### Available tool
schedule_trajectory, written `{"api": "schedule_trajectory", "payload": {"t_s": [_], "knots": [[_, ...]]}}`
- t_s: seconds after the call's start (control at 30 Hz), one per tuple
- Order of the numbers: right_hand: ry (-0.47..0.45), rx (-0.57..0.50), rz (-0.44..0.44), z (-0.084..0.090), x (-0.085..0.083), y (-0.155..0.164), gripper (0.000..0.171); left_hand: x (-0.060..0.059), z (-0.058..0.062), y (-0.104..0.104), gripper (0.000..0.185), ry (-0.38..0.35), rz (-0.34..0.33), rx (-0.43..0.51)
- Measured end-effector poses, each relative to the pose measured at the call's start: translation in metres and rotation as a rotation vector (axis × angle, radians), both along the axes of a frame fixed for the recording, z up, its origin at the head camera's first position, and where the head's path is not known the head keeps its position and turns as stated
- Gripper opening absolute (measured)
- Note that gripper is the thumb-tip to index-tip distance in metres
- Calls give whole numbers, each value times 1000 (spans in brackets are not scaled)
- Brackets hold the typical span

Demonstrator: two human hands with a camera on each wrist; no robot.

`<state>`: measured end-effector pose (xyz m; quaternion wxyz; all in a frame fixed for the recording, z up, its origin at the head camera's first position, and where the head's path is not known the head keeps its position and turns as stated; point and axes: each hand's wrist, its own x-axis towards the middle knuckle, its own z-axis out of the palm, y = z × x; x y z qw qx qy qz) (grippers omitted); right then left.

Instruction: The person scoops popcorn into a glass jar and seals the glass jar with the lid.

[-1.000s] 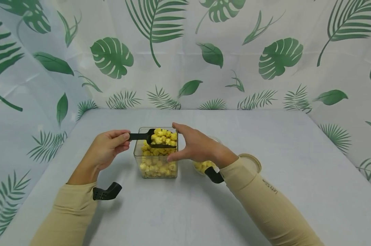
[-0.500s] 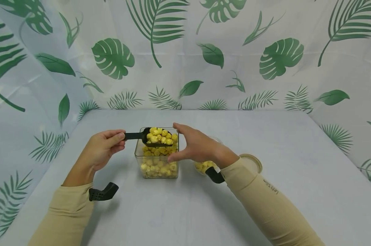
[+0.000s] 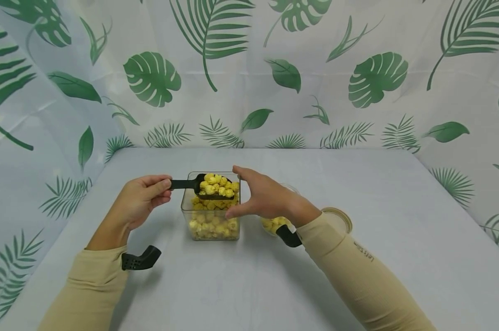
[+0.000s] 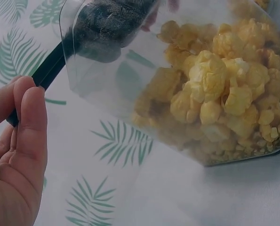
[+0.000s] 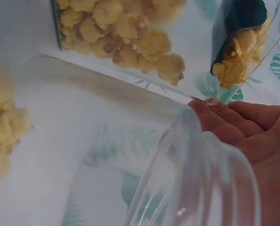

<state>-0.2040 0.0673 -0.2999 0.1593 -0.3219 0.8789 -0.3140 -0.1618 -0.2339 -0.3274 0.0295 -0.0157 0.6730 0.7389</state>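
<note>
A clear square container (image 3: 211,220) of yellow popcorn stands mid-table. My left hand (image 3: 164,187) pinches the handle of a black scoop (image 3: 199,185), which hangs level over the container's mouth, heaped with popcorn (image 3: 217,185). My right hand (image 3: 242,193) grips the container's right side, thumb at the front corner and fingers over the back rim. The left wrist view shows my left hand (image 4: 22,122) on the scoop (image 4: 50,70) handle and the popcorn (image 4: 215,94) through the container wall. In the right wrist view the loaded scoop (image 5: 238,19) appears beyond my right hand's fingers (image 5: 243,127).
A round clear bowl (image 3: 273,224) with some popcorn sits behind my right wrist; its rim (image 5: 201,174) fills the right wrist view. A round lid (image 3: 341,218) lies right of it. The grey table (image 3: 357,184) is walled in by leaf-print curtains.
The loaded scoop and my left hand drifted slightly left, then back right, staying over the container. My right hand has not moved.
</note>
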Motion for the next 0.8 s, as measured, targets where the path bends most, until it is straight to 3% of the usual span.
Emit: {"api": "schedule_trajectory", "payload": {"t_s": [0.6,0.8], "knots": [[5,5,4,1,2,0,109,0,-3,3,37,-10,-22,-32],[-2,2,-2,2,2,0,110,1,-5,0,24,-5,-16,-16]]}}
